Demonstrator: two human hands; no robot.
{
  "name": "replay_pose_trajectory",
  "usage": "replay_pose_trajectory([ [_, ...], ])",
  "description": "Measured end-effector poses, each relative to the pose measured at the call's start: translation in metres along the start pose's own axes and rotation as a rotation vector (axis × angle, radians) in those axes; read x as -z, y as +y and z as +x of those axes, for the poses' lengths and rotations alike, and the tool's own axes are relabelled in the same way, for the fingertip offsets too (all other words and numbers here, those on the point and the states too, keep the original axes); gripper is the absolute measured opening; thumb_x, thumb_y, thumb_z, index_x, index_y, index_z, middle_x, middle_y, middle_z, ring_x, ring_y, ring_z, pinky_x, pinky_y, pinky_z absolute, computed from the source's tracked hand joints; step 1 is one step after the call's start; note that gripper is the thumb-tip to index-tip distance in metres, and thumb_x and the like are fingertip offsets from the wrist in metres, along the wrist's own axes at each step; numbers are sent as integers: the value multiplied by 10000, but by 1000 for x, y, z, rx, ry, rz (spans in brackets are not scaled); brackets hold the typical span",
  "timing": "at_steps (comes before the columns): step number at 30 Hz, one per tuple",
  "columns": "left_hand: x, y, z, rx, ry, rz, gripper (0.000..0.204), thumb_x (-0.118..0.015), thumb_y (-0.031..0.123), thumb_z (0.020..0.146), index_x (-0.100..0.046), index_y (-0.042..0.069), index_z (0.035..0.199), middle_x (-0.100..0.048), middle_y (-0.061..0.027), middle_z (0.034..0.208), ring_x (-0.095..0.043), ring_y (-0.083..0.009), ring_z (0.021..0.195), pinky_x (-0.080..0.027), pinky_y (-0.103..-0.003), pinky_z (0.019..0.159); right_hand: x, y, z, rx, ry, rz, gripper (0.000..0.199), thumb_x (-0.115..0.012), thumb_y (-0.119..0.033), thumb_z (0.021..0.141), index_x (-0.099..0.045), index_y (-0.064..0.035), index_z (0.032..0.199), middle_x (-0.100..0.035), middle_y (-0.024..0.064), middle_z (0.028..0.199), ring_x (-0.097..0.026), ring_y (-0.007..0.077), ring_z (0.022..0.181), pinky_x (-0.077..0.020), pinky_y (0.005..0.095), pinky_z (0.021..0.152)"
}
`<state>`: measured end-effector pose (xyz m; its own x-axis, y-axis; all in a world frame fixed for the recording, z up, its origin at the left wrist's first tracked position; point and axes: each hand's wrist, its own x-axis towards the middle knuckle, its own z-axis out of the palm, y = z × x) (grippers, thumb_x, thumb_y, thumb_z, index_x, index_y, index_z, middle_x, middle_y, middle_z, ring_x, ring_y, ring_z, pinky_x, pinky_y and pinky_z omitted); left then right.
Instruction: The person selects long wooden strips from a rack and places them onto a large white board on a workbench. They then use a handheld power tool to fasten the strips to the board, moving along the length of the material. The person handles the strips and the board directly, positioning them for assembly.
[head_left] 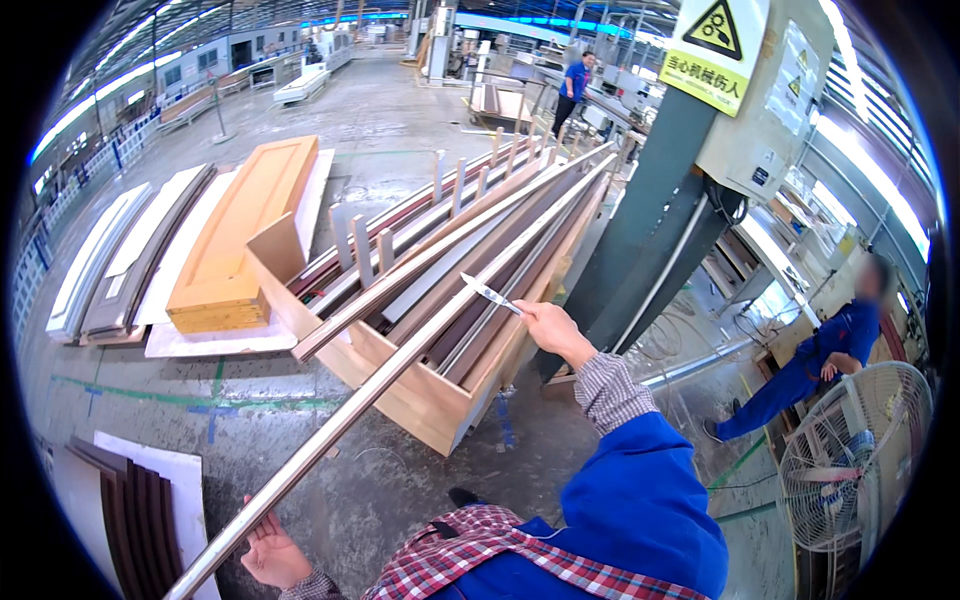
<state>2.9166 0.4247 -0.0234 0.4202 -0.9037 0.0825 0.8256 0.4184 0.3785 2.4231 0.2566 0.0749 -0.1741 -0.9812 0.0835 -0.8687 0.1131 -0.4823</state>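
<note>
A long, narrow strip [370, 388] with a pale, shiny face runs from the far end of a wooden crate [425, 415] over its near edge to the lower left. Beneath its near part is my left hand [275, 553], palm up, with the fingers passing under the strip and bearing it. My right hand [553, 330] is closed around a slim, silvery knife [488, 292], whose tip points left and lies over the strip. Whether the tip touches the strip I cannot tell. Another brown strip [365, 312] sticks out over the crate's left wall.
Stacked panels and an orange-brown door [250, 220] lie left of the crate. Dark boards [125, 510] stand at lower left. A grey-green pillar [640, 240] rises close on the right. A caged fan [850, 460] and a person [825, 345] in blue are farther right; another person [573, 90] stands beyond.
</note>
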Motion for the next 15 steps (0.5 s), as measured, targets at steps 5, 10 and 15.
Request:
replay_pose_trajectory([
  [5,4,3,0,31,-16,31,649,-427,235,735,-287,-134,1249,-266,-258,1350,-302,-328,1250,-260,-384,1063,-6,-33,-35,42,-22,47,313,-469,-199,862,-538,-135,1161,-595,168,785,-583,283,725,-439,349,670],
  [10,20,16,-7,20,-40,46,643,-432,232,729,-300,-124,1248,-335,-235,1305,-348,-314,1215,-268,-378,1052,-17,-62,-64,95,-81,113,315,-463,-185,856,-536,-153,1161,-584,189,798,-566,319,754,-438,382,676],
  [15,28,34,-17,-78,96,62,662,-423,230,723,-270,-118,1264,-346,-222,1296,-347,-312,1214,-263,-382,1052,-23,-88,-89,231,-89,126,317,-469,-142,854,-514,-88,1164,-481,179,627,-483,279,545,-406,339,566],
])
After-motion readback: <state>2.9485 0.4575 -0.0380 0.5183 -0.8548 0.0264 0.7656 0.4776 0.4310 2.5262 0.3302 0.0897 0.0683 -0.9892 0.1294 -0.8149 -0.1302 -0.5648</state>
